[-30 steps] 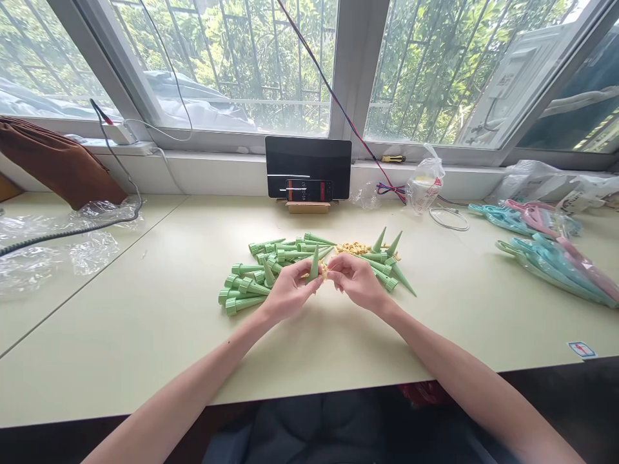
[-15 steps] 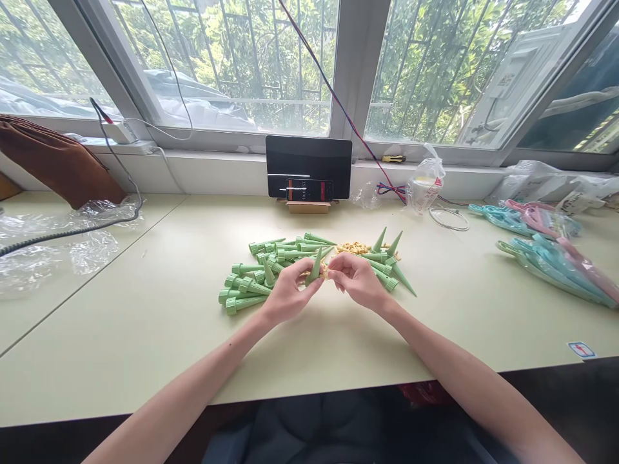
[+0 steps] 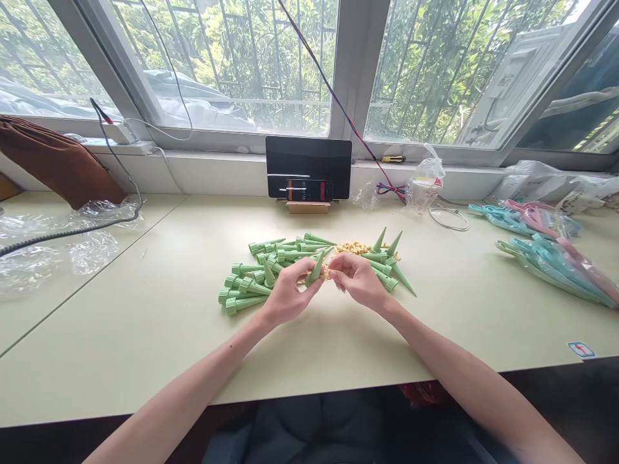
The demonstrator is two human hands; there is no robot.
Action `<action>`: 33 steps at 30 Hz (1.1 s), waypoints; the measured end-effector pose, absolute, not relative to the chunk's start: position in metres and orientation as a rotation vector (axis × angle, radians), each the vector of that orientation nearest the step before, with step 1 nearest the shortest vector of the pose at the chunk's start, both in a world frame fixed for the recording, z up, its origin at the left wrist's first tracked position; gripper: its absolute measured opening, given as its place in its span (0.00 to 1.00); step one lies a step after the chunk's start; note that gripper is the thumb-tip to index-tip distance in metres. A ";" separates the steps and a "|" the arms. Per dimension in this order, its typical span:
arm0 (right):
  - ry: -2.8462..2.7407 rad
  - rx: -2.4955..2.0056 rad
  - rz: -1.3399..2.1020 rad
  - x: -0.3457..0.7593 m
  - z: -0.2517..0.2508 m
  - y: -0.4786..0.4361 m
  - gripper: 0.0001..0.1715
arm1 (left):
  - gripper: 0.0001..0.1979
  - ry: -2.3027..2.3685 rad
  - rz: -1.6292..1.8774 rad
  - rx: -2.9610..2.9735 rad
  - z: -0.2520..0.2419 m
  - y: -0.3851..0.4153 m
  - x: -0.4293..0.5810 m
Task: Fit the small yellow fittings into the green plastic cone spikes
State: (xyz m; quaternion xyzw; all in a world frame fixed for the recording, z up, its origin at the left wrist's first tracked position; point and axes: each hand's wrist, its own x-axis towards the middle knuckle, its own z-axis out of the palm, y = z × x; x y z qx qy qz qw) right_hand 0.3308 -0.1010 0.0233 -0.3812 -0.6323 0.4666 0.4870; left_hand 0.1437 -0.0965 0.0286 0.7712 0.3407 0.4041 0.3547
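My left hand [image 3: 290, 293] is closed around a green plastic watering spike [image 3: 316, 267], its point up and leaning slightly right. Thumb and finger of my right hand [image 3: 356, 278] pinch a small yellow plastic piece [image 3: 325, 274] against the spike's side, near its wide end. Whether the piece is seated in the spike is too small to tell. Left of my hands lies a heap of green spikes [image 3: 246, 283], most on their sides. Behind my right hand is a pile of yellow pieces [image 3: 352, 247], with several more green spikes [image 3: 384, 258] beside it, some standing point up.
A tablet [image 3: 309, 161] stands at the back of the table with a phone [image 3: 309, 190] before it. A bagged cup [image 3: 425, 187] and a coiled white cable [image 3: 449, 219] lie right of it. Wrapped pink and teal hangers [image 3: 556, 264] are far right; clear plastic wrap [image 3: 53, 245] is left.
The spike in my left hand leans slightly more to the right. Both hands stay almost in place, close together.
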 end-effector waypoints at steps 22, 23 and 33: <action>-1.468 -0.983 1.075 0.331 0.019 -0.096 0.16 | 0.11 0.981 1.002 1.914 0.025 -0.095 0.146; -1.450 -0.997 1.060 0.331 0.018 -0.095 0.16 | 0.13 0.977 0.984 1.896 0.024 -0.094 0.146; -1.490 -1.056 0.973 0.332 0.018 -0.096 0.14 | 0.18 0.937 0.904 1.711 0.022 -0.090 0.146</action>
